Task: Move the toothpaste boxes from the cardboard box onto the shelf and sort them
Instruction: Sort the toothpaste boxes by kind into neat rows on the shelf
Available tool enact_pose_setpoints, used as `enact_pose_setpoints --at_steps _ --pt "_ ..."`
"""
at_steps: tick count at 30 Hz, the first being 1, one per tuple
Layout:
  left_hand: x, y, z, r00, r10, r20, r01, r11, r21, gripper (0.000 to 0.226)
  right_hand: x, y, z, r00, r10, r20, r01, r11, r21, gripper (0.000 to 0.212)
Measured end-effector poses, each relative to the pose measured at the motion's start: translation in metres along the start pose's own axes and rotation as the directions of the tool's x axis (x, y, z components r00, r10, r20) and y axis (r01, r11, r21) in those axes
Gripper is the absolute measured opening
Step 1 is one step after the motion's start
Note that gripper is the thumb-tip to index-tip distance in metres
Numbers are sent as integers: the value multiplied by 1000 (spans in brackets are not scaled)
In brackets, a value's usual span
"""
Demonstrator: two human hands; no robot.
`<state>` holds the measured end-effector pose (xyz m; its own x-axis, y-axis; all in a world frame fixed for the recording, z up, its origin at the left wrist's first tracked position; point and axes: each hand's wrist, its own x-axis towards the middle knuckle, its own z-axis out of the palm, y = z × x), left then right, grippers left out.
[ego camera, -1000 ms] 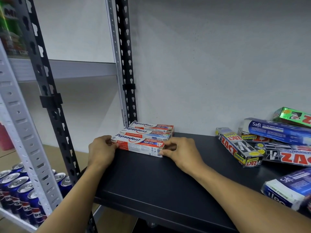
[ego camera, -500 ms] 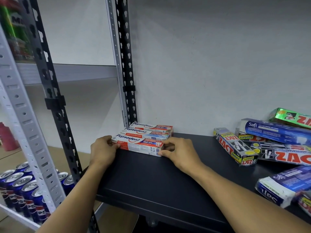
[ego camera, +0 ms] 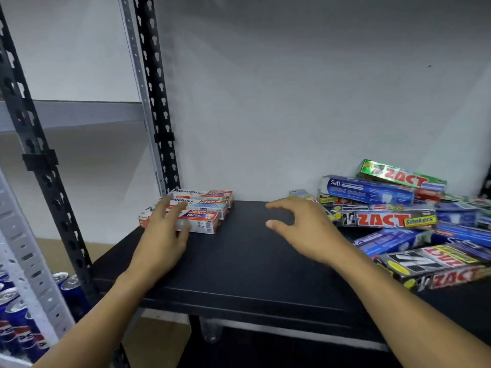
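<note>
Neither hand is gripping anything. The left hand (ego camera: 162,237) is hovering with fingers spread loosely over the near end of the Pepsodent boxes (ego camera: 198,211), partly covering the front one; whether the fingertips are touching the cardboard is unclear through the blur. The right hand (ego camera: 305,229) is hanging open above the bare middle of the black shelf (ego camera: 239,274), fingers curled slightly and pointing left, holding nothing.

The three Pepsodent boxes are lying flat, side by side and touching, at the shelf's back left corner, just beside the black perforated upright (ego camera: 156,102). Between them and the other boxes the shelf surface is lying bare.

Along the right edge a loose pile of toothpaste boxes (ego camera: 425,235) is sprawling (nothing in it is lined up): a blue Safi box (ego camera: 369,189) is resting on top near the back, a green Zact box (ego camera: 401,175) is leaning behind it against the wall, a Zact Smokers box (ego camera: 385,219) is lying in front, and more blue and Zact boxes are crowding toward the front right corner.

Beyond the left edge, lower down, Pepsi cans (ego camera: 18,322) are standing on a neighbouring grey rack (ego camera: 29,261).
</note>
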<state>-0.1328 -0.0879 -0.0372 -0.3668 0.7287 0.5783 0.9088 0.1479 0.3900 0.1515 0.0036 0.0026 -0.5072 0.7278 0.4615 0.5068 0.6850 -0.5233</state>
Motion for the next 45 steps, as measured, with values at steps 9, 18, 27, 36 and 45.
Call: enact_pose_setpoints --at_steps 9,18,27,36,45 --pt "-10 123 52 882 443 160 -401 884 -238 33 -33 77 -120 989 138 -43 -144 922 -359 29" --pt "12 251 94 816 528 238 -397 809 -434 44 -88 160 -193 919 288 -270 -383 818 -429 26" --pt "19 287 128 733 548 402 -394 825 -406 45 -126 192 -189 935 331 -126 -353 886 -302 31" --pt "23 246 120 729 532 430 -311 818 -485 41 -100 194 -193 910 379 -166 -410 881 -236 46" --pt "30 220 118 817 442 371 -190 813 -550 38 -37 204 -190 895 433 -105 -446 874 -195 62"
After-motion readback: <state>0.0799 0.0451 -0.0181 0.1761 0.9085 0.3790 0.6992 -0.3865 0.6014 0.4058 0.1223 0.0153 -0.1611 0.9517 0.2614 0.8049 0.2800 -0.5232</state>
